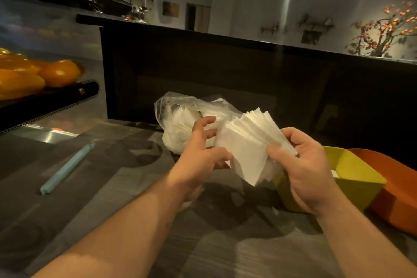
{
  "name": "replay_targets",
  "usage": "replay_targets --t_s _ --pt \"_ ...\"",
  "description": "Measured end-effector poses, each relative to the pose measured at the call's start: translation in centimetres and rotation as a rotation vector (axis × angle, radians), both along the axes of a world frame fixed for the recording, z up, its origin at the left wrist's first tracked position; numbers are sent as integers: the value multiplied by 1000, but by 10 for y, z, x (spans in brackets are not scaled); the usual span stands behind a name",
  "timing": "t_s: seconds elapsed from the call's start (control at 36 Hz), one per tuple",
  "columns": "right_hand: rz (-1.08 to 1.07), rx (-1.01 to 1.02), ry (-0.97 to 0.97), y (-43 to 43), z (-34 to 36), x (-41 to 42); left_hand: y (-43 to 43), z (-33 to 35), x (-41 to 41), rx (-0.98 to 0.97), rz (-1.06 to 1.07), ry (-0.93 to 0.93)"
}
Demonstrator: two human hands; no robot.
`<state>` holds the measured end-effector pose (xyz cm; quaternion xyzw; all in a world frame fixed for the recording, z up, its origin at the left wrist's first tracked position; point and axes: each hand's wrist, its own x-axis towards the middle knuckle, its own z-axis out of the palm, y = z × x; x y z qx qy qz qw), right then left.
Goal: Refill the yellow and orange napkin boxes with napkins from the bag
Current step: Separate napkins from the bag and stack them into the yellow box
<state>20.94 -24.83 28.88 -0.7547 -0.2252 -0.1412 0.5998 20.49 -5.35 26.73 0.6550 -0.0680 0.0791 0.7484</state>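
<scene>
A fanned stack of white napkins (246, 142) is held above the counter between my two hands. My right hand (304, 171) pinches its right edge with thumb and curled fingers. My left hand (203, 153) touches the stack's left side, its thumb against the lower edge and its fingers spread. Behind them lies a clear plastic bag (180, 119) with more white napkins inside. The yellow napkin box (356, 174) stands open at the right, partly hidden by my right hand. The orange box (397, 192) sits just beyond it, at the frame's right edge.
A pale blue stick-shaped object (67, 168) lies on the grey counter (112, 187) to the left. A black tray of orange-yellow fruit (33, 77) sits on a shelf at the far left. A dark raised counter wall (225, 70) runs behind the bag.
</scene>
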Motion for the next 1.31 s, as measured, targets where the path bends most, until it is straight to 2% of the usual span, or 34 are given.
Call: replay_targets --t_s 0.08,0.14,0.31,0.56,0.69,0.78,0.92,1.08,1.31 --pt "78 -49 41 -10 -1 0 3 -2 -1 -23 -146 13" --pt "74 -136 4 -14 -5 -2 3 -5 -1 35 -206 -10" --pt "73 -143 13 -10 -23 1 -2 -12 0 190 -184 -45" --pt "155 -4 253 -15 -45 11 4 -24 5 282 -197 65" --pt "180 -103 342 -14 -45 13 6 -25 5 334 -253 74" --pt "176 -113 346 -12 -44 14 7 -27 7 348 -240 69" --pt "136 -3 386 -11 -45 15 8 -30 13 335 -138 64" --pt "42 -37 394 -5 -57 17 9 -35 15 397 11 22" --pt "-43 -25 301 -3 -55 21 3 -38 14 391 -23 -9"
